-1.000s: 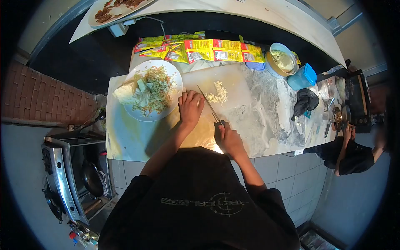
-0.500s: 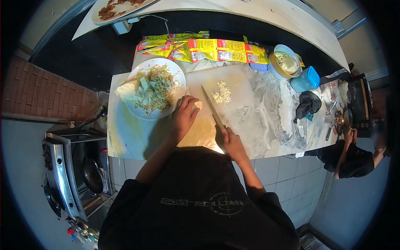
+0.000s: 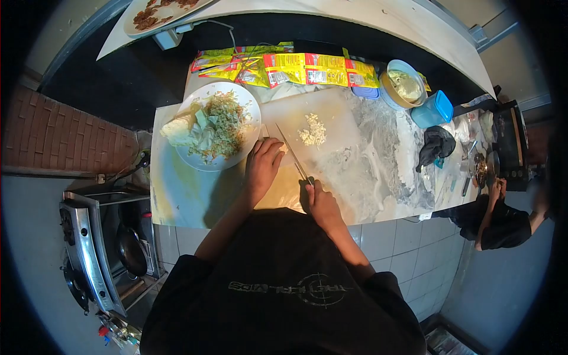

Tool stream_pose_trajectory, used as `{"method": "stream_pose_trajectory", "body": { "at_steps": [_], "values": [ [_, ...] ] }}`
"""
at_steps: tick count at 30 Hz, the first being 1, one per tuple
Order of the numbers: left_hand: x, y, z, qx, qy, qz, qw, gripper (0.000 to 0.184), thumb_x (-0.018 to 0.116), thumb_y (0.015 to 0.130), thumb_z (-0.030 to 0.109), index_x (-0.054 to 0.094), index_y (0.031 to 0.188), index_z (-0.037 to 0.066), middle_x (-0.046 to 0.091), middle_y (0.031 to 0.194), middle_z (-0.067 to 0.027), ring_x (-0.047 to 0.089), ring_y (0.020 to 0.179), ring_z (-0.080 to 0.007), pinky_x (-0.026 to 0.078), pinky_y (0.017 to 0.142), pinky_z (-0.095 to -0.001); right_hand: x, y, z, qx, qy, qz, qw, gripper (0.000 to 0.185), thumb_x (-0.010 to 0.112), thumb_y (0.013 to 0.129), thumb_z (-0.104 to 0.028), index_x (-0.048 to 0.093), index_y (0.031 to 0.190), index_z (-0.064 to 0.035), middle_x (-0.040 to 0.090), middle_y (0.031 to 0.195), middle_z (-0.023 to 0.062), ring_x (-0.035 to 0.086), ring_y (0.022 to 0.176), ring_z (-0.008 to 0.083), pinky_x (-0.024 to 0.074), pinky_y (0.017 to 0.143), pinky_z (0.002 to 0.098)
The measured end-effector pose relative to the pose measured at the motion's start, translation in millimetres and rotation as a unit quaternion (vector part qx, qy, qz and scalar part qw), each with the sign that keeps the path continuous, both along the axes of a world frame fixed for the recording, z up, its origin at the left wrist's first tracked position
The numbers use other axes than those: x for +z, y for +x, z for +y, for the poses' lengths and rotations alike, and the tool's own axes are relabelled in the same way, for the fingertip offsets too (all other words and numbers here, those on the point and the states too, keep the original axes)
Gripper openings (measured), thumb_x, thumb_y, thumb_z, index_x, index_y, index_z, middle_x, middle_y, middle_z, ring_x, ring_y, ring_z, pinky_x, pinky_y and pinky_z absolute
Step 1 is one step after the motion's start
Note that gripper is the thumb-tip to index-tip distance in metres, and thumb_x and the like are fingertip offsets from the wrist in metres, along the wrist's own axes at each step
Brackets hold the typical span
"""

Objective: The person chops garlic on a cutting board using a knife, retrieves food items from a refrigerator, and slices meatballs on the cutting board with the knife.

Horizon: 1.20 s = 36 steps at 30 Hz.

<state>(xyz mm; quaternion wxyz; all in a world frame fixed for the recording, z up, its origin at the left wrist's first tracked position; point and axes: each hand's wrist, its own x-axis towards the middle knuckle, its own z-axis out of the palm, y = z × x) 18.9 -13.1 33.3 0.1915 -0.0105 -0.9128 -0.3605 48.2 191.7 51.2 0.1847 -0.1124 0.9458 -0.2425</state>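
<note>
The left hand is gripping a small, pale food piece in curled fingers at the near-left part of the whitish cutting board. The right hand is gripping a knife by its handle, fingers closed; the long, narrow blade is slanting away beside the piece.

Handling, as judged: the piece is probably proving light, firm and slightly slippery where cut; its sides are offering the safest hold, fingertips curled back from the edge. The knife is likely behaving as stiff and light; only the handle is suiting the grip.

Fine, pale chopped bits are lying loose on the smooth, matte board, probably scattering easily. The board is resting flat on the marble-patterned, glossy counter. To its left, a round white plate is carrying thin, tangled shreds and a pale, layered wedge.
</note>
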Motion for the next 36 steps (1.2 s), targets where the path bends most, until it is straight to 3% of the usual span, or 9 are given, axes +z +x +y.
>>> {"method": "stream_pose_trajectory", "body": {
  "at_steps": [6,13,18,21,27,36],
  "values": [
    [-1.3,-1.4,1.1,0.009,0.013,0.0,1.0,0.023,0.068,0.082,0.005,0.067,0.104,0.001,0.063,0.109,-0.0094,0.058,0.1,-0.0297,0.047,0.088,-0.0383,0.7,-5.3,-10.2,0.006,0.073,0.042,0.996,0.036,0.04,0.102,-0.036,0.049,0.114,-0.004,0.065,0.07,0.0254,0.066,0.066,0.0441,0.0528,0.056,0.0525],
    [-9.5,-2.4,0.3,0.021,-0.002,0.016,1.0,0.02,0.068,0.083,0.007,0.068,0.102,0.001,0.063,0.109,-0.0083,0.058,0.101,-0.0287,0.047,0.088,-0.0381,-2.2,-18.9,-13.1,0.025,0.056,0.072,0.996,0.037,0.041,0.102,-0.036,0.049,0.116,-0.0033,0.065,0.069,0.0254,0.066,0.064,0.044,0.0524,0.055,0.0531],
    [-19.7,-4.7,1.6,0.036,-0.024,0.042,0.998,0.02,0.068,0.084,0.013,0.068,0.101,0.003,0.061,0.107,-0.0073,0.057,0.1,-0.028,0.046,0.088,-0.0385,-2.9,-43.7,15.7,0.066,-0.09,-0.026,0.993,0.04,0.039,0.102,-0.038,0.053,0.113,-0.0014,0.064,0.083,0.0308,0.062,0.085,0.0509,0.05,0.074,0.0563],
    [-22.4,-7.0,4.7,0.05,-0.041,0.023,0.998,0.026,0.068,0.084,0.022,0.065,0.105,0.006,0.059,0.108,-0.0059,0.053,0.104,-0.0265,0.043,0.09,-0.039,11.1,-39.8,32.8,0.033,-0.045,-0.068,0.996,0.043,0.039,0.102,-0.04,0.055,0.111,-0.0014,0.064,0.089,0.0314,0.059,0.092,0.0515,0.048,0.08,0.0556],
    [-20.1,-22.7,14.5,0.094,-0.073,0.013,0.993,0.032,0.069,0.082,0.027,0.059,0.107,0.01,0.053,0.108,-0.0069,0.049,0.105,-0.0276,0.04,0.089,-0.0403,30.9,-32.3,40.8,-0.005,-0.071,-0.07,0.995,0.044,0.039,0.102,-0.041,0.057,0.107,-0.0009,0.062,0.081,0.0314,0.06,0.086,0.051,0.0466,0.075,0.0559],
    [-24.0,-35.3,14.9,0.078,-0.071,0.019,0.994,0.02,0.071,0.078,0.017,0.062,0.094,0.01,0.052,0.107,-0.0065,0.049,0.105,-0.027,0.04,0.088,-0.0401,23.6,-28.0,41.3,-0.043,-0.115,-0.06,0.991,0.043,0.041,0.102,-0.04,0.057,0.102,-0.0003,0.062,0.076,0.0297,0.06,0.08,0.0506,0.0458,0.068,0.0545]
  ]
}}
